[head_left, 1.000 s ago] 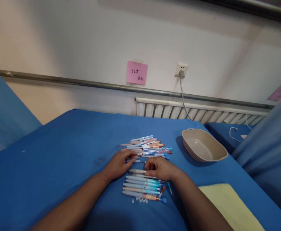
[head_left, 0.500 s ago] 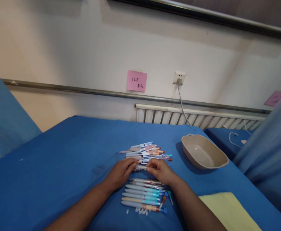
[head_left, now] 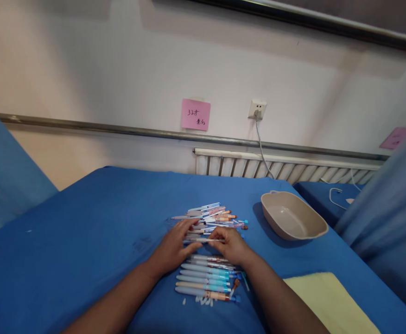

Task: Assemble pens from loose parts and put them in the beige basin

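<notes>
Both hands are at work among pens on the blue-covered surface. My right hand (head_left: 231, 243) pinches the right end of a slim pale pen (head_left: 200, 240), which lies nearly level and points left. At its other end is my left hand (head_left: 175, 245), thumb and fingers spread apart around the pen's tip side. Just beyond the hands lies a loose pile of pens and thin white sticks (head_left: 212, 213). Nearer to me, several pens (head_left: 205, 273) lie side by side in a row, some with turquoise or orange grips. Small white bits (head_left: 203, 301) lie below that row.
A beige basin (head_left: 293, 218) stands to the right. A yellow cloth (head_left: 331, 301) lies at the front right. Behind the blue sheet (head_left: 95, 222) are a radiator (head_left: 237, 163), a rail and a wall socket (head_left: 257, 110) with a cord. Blue curtains hang at both sides.
My left hand has gone from a closed pinch near the pen to spread fingers and moved slightly left. My right hand stays almost in place with the pen, more of which now shows.
</notes>
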The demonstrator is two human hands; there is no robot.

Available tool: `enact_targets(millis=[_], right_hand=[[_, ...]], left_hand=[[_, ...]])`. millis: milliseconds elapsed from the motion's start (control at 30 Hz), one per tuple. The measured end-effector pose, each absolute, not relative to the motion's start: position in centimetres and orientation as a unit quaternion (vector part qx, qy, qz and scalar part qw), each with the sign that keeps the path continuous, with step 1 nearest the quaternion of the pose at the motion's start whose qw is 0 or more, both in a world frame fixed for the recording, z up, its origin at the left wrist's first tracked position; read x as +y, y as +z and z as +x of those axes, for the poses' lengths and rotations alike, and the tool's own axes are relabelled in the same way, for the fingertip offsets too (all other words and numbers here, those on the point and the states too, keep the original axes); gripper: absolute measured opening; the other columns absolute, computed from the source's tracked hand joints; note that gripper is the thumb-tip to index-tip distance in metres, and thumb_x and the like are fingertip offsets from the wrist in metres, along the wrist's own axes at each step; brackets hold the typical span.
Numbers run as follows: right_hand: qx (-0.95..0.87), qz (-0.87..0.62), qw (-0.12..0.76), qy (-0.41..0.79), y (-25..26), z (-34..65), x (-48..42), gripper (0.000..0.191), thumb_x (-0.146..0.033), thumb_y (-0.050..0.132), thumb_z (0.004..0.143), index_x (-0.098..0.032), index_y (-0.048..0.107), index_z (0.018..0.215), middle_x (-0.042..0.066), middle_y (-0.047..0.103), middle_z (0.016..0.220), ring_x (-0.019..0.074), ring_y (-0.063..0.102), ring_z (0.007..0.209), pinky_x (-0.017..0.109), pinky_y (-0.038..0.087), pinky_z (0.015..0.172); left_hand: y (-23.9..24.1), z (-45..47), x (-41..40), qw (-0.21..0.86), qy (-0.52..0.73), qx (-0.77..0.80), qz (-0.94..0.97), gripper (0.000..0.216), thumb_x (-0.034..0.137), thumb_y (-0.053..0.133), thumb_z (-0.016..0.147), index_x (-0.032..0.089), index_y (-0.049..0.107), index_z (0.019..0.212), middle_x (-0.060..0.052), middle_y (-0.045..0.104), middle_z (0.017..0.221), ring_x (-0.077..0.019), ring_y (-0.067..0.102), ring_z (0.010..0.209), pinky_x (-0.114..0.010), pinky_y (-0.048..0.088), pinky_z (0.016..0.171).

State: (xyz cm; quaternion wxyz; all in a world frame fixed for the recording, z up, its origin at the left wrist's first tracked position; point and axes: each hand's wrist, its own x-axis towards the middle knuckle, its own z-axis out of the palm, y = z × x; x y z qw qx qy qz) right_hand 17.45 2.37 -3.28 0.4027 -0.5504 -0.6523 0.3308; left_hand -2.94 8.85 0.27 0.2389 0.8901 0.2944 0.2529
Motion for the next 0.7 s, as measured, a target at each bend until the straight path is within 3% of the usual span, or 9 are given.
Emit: enact_targets(millis=[100,200,300,400,500,700], right_hand=[[-0.658,-0.555,0.401,0.314,-3.10,17.36,2.32,0.009,-0.025,0.060,0.079,-0.019,0.064,0.083,-0.001,0.067,0.077,0.0128,0.059,0.070,0.022,0.043,0.063],[-0.663,-0.553,0.402,0.304,-2.65,17.24,2.23,0.008,-0.024,0.060,0.078,-0.019,0.064,0.084,-0.001,0.067,0.079,0.0131,0.060,0.072,0.022,0.043,0.065],[-0.677,-0.551,0.396,0.286,-2.33,17.23,2.16,0.008,-0.022,0.059,0.078,-0.020,0.065,0.084,-0.001,0.068,0.080,0.0130,0.060,0.073,0.022,0.043,0.066],[-0.672,-0.559,0.400,0.276,-2.48,17.33,2.23,0.008,-0.022,0.059,0.078,-0.019,0.065,0.083,-0.001,0.068,0.079,0.0128,0.060,0.073,0.022,0.043,0.065],[-0.662,-0.562,0.411,0.278,-2.83,17.38,2.37,0.007,-0.023,0.060,0.078,-0.019,0.064,0.082,-0.001,0.067,0.078,0.0128,0.060,0.072,0.022,0.043,0.065],[-0.673,-0.552,0.407,0.279,-2.90,17.31,2.35,0.008,-0.024,0.059,0.079,-0.019,0.064,0.083,-0.001,0.068,0.079,0.0132,0.061,0.073,0.022,0.043,0.064]], left_hand=[[0.34,-2.85,8.70,0.237,0.241,0.258,0.905,0.038,0.033,0.046,0.088,0.023,0.051,0.124,-0.008,0.060,0.120,-0.0206,0.054,0.110,-0.035,0.041,0.095],[0.30,-2.83,8.76,0.241,0.200,0.305,0.899,0.035,0.034,0.033,0.093,0.023,0.056,0.117,-0.004,0.069,0.090,-0.0186,0.064,0.086,-0.030,0.048,0.079],[0.39,-2.87,8.89,0.243,0.161,0.349,0.891,0.038,0.037,0.029,0.094,0.023,0.056,0.115,0.000,0.066,0.065,-0.0175,0.063,0.064,-0.027,0.048,0.063],[0.59,-2.92,8.87,0.221,0.206,0.336,0.892,0.039,0.040,0.042,0.089,0.021,0.050,0.123,-0.005,0.068,0.091,-0.0199,0.063,0.083,-0.030,0.049,0.075],[0.58,-2.96,8.80,0.210,0.261,0.269,0.903,0.048,0.037,0.053,0.084,0.022,0.044,0.129,-0.008,0.058,0.120,-0.0211,0.055,0.106,-0.033,0.044,0.092],[-0.09,-3.10,9.26,0.241,0.216,0.325,0.888,0.036,0.035,0.035,0.093,0.021,0.052,0.121,-0.003,0.069,0.081,-0.0188,0.064,0.077,-0.031,0.050,0.075]])
